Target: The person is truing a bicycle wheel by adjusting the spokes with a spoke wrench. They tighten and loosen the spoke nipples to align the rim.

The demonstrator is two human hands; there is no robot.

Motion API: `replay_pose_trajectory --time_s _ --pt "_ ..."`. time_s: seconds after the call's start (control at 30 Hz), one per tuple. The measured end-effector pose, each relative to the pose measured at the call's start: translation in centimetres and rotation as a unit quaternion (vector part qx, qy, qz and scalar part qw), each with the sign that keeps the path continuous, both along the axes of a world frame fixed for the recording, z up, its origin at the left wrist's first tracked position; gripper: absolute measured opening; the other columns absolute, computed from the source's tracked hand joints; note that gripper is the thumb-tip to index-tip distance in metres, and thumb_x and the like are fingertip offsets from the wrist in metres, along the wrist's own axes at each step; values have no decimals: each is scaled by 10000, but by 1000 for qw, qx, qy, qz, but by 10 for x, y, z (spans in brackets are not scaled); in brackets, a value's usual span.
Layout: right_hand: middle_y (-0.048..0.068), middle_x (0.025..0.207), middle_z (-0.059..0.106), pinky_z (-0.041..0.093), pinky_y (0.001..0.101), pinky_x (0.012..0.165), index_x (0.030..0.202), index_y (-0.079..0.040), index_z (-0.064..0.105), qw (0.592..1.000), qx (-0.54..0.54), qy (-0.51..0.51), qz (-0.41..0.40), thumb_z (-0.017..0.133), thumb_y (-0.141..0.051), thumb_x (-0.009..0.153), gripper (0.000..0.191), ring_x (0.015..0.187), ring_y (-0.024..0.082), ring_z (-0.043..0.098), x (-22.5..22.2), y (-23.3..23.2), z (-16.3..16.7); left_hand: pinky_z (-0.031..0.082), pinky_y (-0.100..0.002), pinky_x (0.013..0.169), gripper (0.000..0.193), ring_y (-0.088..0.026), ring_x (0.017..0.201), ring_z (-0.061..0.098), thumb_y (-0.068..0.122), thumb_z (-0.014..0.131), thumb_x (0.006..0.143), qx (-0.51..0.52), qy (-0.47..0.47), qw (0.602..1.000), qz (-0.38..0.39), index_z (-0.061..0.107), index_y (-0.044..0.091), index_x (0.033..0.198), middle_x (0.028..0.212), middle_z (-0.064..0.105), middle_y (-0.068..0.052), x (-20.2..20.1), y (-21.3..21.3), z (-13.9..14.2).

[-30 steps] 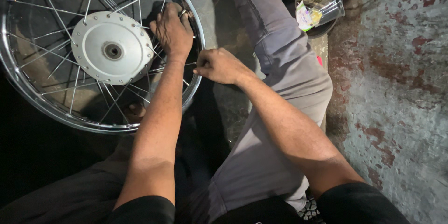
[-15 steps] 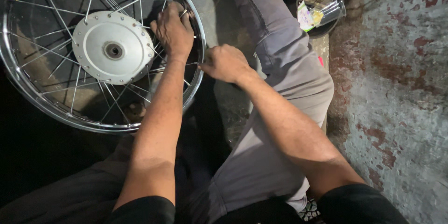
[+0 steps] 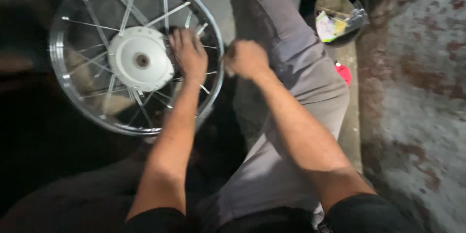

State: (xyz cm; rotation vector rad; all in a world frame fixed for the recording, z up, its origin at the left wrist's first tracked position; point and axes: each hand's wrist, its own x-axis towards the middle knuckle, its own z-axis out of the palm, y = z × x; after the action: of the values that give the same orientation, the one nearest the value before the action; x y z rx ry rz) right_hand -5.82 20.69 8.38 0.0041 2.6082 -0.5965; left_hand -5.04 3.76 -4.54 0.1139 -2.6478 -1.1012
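Stained concrete floor (image 3: 417, 116) lay beneath a chrome spoked motorcycle wheel (image 3: 137, 53), where the left hand (image 3: 188, 54) curled its fingers over spokes beside the hub, while the right hand (image 3: 246, 59), fisted just outside the rim, needed steady bracing.
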Motion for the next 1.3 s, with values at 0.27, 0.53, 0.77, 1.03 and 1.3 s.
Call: replay_pose_trajectory --time_s 0.27,0.53,0.77,1.03,1.3 --pt "212 908 743 581 477 809 926 -52 783 995 -57 58 -57 775 -447 800 415 896 384 724 -14 7 29 398 -511 1056 510 -413 1242 512 337 681 830 -192 -188 951 -153 604 0 1204 1316 553 -243 98 31 75" --pt "199 903 762 582 448 828 975 -47 771 982 -171 42 -73 768 -460 814 444 906 361 755 -9 21 38 463 -476 964 393 -337 1196 588 109 588 891 -318 -295 885 -168 584 68 1282 1270 623 -158 149 31 78" --pt "218 871 752 569 449 815 940 -32 771 971 -215 33 -97 779 -457 791 450 873 370 750 -13 27 34 435 -540 1024 502 -346 1114 672 114 529 949 -294 -388 853 -187 478 152 1446 1148 710 -163 145 24 68" --pt "247 844 718 546 486 749 859 23 711 941 -226 146 -206 799 -451 805 486 836 416 710 -29 52 30 512 -510 895 657 -372 928 735 111 594 847 -319 -361 849 -217 415 58 1477 958 751 -194 125 19 103" --pt "100 628 677 509 365 601 729 -21 680 897 -333 161 -244 786 -316 879 347 583 184 635 -28 61 17 525 -555 761 275 -471 870 676 289 578 1026 -154 -141 969 -130 635 38 1124 973 696 -257 71 -31 211"
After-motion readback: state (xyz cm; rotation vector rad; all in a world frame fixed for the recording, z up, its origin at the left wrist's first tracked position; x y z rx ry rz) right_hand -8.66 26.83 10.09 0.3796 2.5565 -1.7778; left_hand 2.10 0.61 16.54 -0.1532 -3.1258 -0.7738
